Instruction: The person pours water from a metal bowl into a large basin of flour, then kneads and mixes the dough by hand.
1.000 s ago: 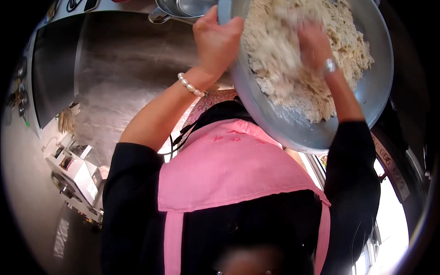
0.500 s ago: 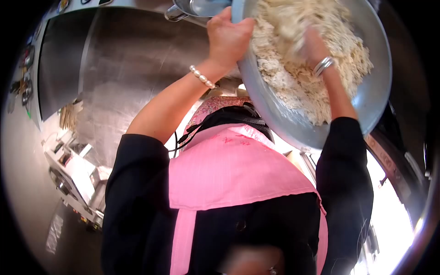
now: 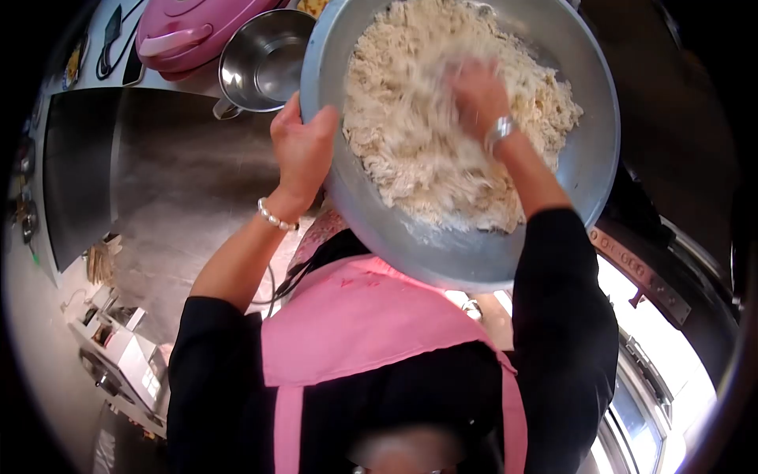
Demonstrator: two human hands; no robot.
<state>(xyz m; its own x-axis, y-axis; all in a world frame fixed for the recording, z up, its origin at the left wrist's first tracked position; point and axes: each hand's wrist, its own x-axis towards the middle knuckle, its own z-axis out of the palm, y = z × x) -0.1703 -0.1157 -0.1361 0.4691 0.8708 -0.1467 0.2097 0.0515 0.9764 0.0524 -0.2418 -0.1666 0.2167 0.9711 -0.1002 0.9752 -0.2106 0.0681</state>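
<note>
While bracing the wide, round, grey metal bowl [image 3: 450,257] by closing the left hand [image 3: 304,154] on its rim, seemingly against shifting, works the right hand [image 3: 480,99], finger spread too blurred to tell, into the pale, shaggy dough [image 3: 395,158] inside.

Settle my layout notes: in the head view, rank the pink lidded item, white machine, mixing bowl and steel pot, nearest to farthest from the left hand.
1. Mixing bowl, its rim gripped by the left hand.
2. Steel pot, just beyond the hand.
3. Pink lidded item, left of the pot.
4. White machine, lower left.
</note>
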